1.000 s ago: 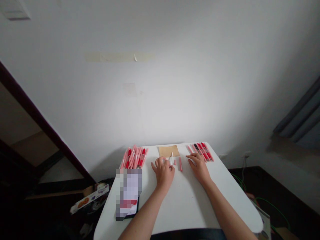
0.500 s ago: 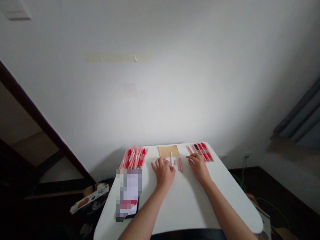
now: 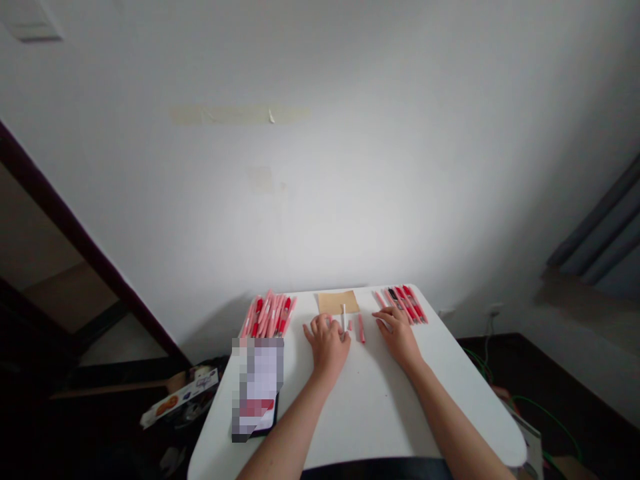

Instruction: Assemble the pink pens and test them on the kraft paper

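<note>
Both hands rest on a white table [image 3: 370, 407]. My left hand [image 3: 327, 343] lies palm down with fingers curled, its fingertips beside a thin white refill [image 3: 343, 316] that points away from me. A short pink piece [image 3: 350, 325] and a red pen barrel [image 3: 361, 328] lie between the hands. My right hand [image 3: 399, 333] lies flat with fingers apart, its fingertips touching the near end of a row of red and pink pens [image 3: 403, 303]. A tan paper [image 3: 338, 301] lies just beyond the refill.
A pile of pink and red pens [image 3: 270, 315] sits at the table's far left. A phone [image 3: 256, 390] lies near the left edge. A box [image 3: 180, 397] and clutter lie on the dark floor to the left; cables [image 3: 530, 400] run on the right.
The refill by my left hand has straightened slightly. Both hands stay almost where they were.
</note>
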`<state>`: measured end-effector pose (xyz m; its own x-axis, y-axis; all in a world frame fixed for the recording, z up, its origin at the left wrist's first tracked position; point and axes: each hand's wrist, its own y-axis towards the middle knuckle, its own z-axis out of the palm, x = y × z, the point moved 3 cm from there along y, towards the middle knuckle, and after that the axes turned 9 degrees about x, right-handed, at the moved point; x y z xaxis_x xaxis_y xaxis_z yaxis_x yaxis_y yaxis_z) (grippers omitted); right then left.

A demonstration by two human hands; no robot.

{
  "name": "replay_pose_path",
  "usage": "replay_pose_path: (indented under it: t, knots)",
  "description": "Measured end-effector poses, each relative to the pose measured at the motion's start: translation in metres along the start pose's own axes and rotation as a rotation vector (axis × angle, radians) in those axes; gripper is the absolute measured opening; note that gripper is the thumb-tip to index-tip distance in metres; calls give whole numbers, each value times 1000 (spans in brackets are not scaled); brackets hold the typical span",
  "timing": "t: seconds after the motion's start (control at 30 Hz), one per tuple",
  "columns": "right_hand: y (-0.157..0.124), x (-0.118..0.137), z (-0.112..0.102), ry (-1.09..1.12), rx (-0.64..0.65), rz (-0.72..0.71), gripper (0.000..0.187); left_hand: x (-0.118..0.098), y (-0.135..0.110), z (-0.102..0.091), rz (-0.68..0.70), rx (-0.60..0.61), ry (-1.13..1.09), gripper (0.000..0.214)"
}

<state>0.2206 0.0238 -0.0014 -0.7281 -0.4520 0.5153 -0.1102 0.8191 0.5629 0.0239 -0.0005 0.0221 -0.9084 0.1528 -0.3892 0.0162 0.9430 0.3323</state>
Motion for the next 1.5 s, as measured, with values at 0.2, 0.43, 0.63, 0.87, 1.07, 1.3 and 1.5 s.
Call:
replay_pose_path:
  t: [0.2, 0.43, 0.63, 0.87, 1.07, 1.3, 1.5]
  knots:
    - [0, 0, 0, -17, 18, -27, 24, 6, 7, -10, 21, -88, 21, 10]
    - [0, 9, 2, -34, 100, -67, 30, 29, 18, -18, -38, -98, 174, 22]
    - [0, 18, 4, -79, 207, -92, 31, 36, 20, -11, -58, -51, 249, 25]
    - [0, 18, 7, -69, 246, -71, 28, 38, 21, -5, -62, 48, 275, 24]
    - [0, 17, 7, -79, 242, -79, 29, 38, 21, -4, -64, 41, 279, 22]
    - [0, 19, 8, -76, 228, -93, 29, 38, 20, -5, -66, 38, 276, 22]
    - [5, 26, 5, -89, 166, -89, 28, 37, 20, -7, -76, 52, 278, 21]
